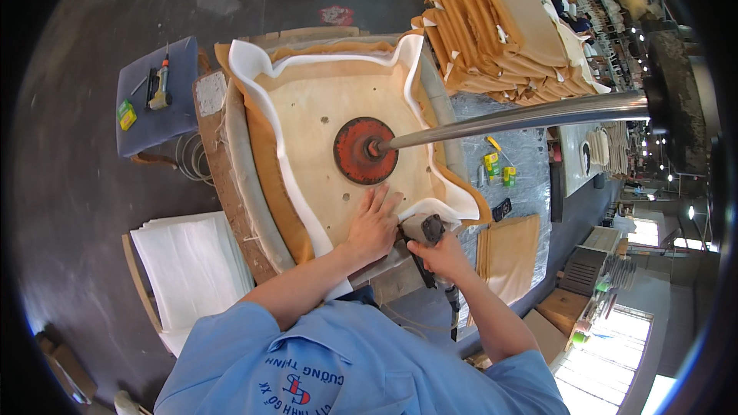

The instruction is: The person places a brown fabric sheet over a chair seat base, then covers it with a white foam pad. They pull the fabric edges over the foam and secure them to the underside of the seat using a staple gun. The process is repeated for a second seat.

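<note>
A plywood seat board lies face up, edged by white padding and tan fabric that stand up around it. A round red disc on a metal rod rests against the board's middle. My left hand lies on the near part of the board, fingers outstretched toward the disc, with nothing visible in its grasp. My right hand is closed around the handle of a staple gun, held at the near right edge. The gun's nose is hidden from view.
Stacked tan covers stand at the far right. On the plastic-wrapped table sit small green-yellow boxes and folded tan cloth. Leftward are a blue padded seat holding another tool and white sheets. A hose hangs below the gun.
</note>
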Demonstrator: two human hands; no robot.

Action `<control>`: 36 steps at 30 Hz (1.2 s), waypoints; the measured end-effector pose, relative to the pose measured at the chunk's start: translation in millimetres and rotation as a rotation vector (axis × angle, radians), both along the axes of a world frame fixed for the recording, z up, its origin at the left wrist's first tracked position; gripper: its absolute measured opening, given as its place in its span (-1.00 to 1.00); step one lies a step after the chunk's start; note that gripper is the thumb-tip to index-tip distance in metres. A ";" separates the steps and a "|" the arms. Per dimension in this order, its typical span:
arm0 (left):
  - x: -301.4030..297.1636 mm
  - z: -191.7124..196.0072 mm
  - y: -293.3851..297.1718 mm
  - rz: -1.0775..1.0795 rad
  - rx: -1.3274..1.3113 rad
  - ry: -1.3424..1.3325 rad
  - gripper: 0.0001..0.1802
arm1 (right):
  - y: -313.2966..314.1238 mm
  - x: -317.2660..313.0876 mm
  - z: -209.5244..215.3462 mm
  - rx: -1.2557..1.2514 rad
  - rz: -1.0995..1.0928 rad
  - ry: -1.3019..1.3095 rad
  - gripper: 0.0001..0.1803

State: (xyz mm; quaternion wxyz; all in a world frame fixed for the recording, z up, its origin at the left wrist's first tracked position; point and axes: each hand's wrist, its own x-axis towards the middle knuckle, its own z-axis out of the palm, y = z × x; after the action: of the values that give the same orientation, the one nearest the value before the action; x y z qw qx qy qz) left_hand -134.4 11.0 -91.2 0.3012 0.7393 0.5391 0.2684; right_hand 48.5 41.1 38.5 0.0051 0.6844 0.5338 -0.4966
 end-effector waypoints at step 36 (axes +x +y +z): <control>-21.6 -1.0 3.8 -0.088 -0.031 -0.037 -0.76 | -22.2 -35.1 7.2 -0.027 0.014 -0.063 -0.63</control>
State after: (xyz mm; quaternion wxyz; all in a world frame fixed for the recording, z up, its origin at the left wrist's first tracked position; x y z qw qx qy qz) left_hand -156.0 14.8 -92.2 0.3340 0.7526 0.5043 0.2603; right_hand 13.3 18.9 45.8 0.0348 0.6957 0.5314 -0.4820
